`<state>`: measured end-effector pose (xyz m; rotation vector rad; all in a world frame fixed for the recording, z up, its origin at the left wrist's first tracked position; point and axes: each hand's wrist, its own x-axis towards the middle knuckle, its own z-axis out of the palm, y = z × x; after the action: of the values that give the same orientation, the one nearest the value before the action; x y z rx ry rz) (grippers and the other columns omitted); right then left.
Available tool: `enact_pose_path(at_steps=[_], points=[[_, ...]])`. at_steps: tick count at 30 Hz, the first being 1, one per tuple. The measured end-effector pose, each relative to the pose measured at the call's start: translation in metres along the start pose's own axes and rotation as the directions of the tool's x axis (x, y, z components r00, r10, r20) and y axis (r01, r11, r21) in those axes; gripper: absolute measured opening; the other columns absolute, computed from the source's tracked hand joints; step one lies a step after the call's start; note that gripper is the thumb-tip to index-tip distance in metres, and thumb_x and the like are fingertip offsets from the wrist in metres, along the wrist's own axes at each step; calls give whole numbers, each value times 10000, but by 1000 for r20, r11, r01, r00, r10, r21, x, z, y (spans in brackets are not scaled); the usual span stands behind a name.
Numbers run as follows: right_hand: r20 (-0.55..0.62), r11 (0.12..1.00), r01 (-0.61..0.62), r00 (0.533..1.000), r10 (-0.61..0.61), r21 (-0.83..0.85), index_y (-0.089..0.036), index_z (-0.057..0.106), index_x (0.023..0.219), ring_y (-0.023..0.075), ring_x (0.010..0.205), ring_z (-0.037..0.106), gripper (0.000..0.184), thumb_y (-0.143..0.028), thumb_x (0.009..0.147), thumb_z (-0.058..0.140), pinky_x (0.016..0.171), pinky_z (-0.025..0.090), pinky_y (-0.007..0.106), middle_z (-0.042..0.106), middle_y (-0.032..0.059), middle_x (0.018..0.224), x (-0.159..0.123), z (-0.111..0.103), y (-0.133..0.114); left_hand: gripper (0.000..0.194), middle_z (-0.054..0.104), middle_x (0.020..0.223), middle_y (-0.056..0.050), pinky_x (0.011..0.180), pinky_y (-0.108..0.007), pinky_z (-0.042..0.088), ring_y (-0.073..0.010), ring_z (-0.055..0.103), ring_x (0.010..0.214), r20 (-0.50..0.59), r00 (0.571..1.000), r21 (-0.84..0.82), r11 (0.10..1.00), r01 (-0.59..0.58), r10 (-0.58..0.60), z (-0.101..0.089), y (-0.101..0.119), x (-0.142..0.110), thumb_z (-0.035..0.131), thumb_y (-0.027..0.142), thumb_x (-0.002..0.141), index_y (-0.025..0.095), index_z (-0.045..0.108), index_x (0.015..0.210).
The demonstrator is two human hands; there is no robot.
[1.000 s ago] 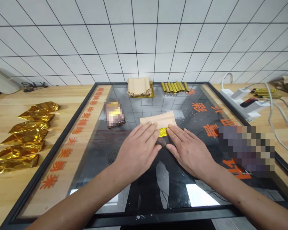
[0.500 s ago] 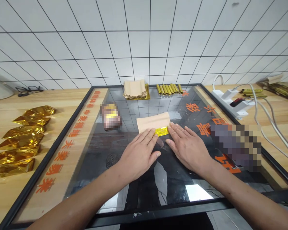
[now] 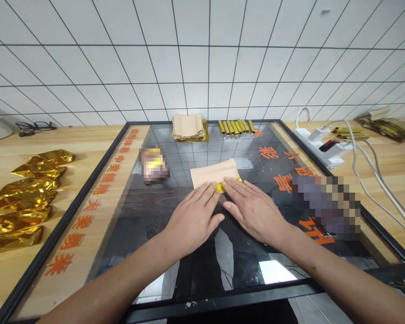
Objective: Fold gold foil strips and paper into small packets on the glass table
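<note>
A tan paper sheet (image 3: 214, 173) lies on a glass-topped black-framed board (image 3: 202, 211). At its near edge sits a rolled gold foil piece (image 3: 220, 186). My left hand (image 3: 192, 218) lies flat with its fingers stretched out, fingertips pressing on the paper's near edge left of the foil. My right hand (image 3: 253, 209) is flat too, fingers over the foil and the paper's right part. Neither hand grips anything.
A stack of tan and gold sheets (image 3: 189, 127) and several gold rolls (image 3: 235, 126) lie at the board's far edge. Several gold foil pouches (image 3: 23, 193) line the wooden table on the left. A white power strip (image 3: 324, 139) with cables sits on the right.
Both hands have slid slightly toward the paper's middle. My right hand now covers more of the gold foil. The view shifted a little.
</note>
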<state>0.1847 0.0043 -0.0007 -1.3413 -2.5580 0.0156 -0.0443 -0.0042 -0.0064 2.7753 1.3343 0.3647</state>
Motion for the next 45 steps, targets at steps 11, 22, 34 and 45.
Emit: enact_pose_path(at_steps=[11,22,34,45], points=[[8,968,-248,969,248,46,-210,577,1574,365,1316,701,547,-445,1085,514,1043,600,506,676,135,1528,33,-44,39,463,731,1451,-71,1272,-479,464,-219,573,1494,-135,984,-176,974,-142,120,0,-35,17,383,-19,999,179,734,1226],[56,838,-373,922,384,397,-210,677,1489,236,872,750,542,-386,977,657,810,588,366,817,44,1034,47,-16,65,426,736,1421,-63,1246,-486,469,-255,554,1493,-164,978,-181,971,-156,126,-6,-36,18,400,-47,947,182,721,1109],[270,299,-449,830,488,842,-193,703,1330,164,631,766,425,-193,908,653,567,637,258,722,4,837,41,-23,36,406,678,1212,-108,861,-456,482,-298,618,1076,-188,979,29,997,-73,77,-19,1,12,633,526,1038,222,671,1305],[306,270,-365,922,236,891,-188,743,1210,193,833,795,311,-340,944,685,770,656,328,796,37,909,34,-20,9,157,666,911,-56,706,-412,444,-256,635,856,-148,989,268,963,29,11,-14,-4,10,522,156,1050,204,649,972]])
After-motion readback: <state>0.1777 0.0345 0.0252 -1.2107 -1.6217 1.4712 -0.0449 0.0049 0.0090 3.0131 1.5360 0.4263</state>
